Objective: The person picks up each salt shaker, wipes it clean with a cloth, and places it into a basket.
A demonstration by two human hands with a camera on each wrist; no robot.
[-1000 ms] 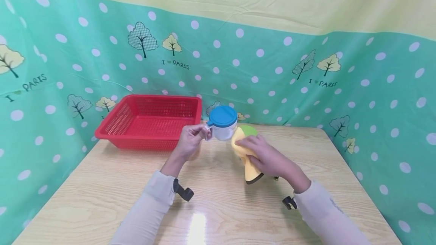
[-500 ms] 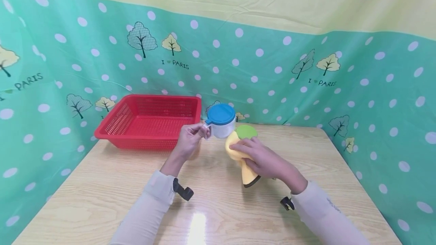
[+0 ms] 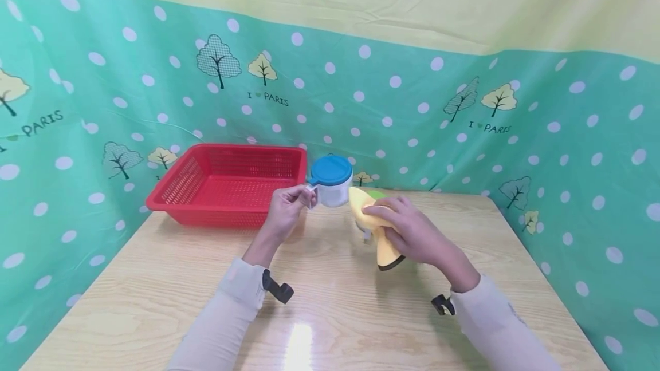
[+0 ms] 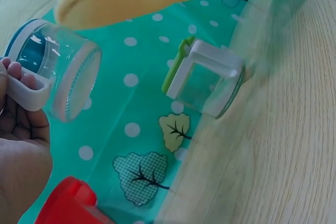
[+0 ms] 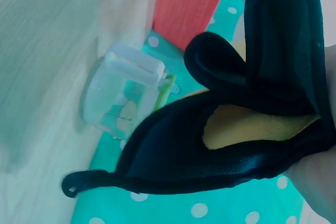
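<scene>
Head view: the handle of the blue-lidded jar [image 3: 332, 181] is pinched between the left hand's [image 3: 285, 210] fingers and thumb, and the jar is held above the table [image 3: 335, 291]. Curled fingers of the right hand [image 3: 416, 232] are closed round the yellow cloth [image 3: 376, 223]; by its dark underside they are hidden in the right wrist view. Whether cloth and jar are touching cannot be told. Behind the cloth, the green-lidded jar [image 4: 202, 85] is mostly covered. At left, the red basket [image 3: 222, 212] is seen whole, but is cut off in both wrist views.
</scene>
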